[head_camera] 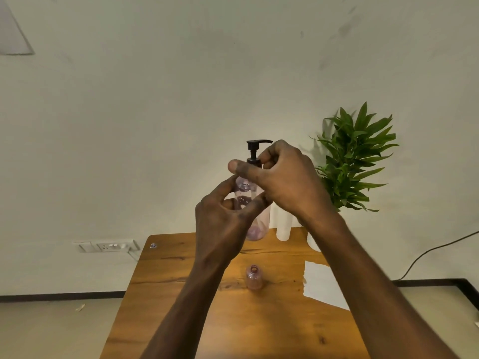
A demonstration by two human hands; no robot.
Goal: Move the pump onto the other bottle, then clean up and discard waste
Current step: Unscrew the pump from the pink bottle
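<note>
Head view | left hand point(220, 221) grasps upright bottle point(255, 221) | right hand point(280, 177) pinches pump point(255, 151) collar | spout points right

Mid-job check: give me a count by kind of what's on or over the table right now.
Clear pink bottles: 2 (held bottle, open bottle)
Black pump: 1
White paper sheet: 1
Potted plant: 1
White cylinder: 1
Total: 6

Single head-worn wide view, aimed forward and slightly down over the table point(181, 294), toward the wall point(155, 99).
</note>
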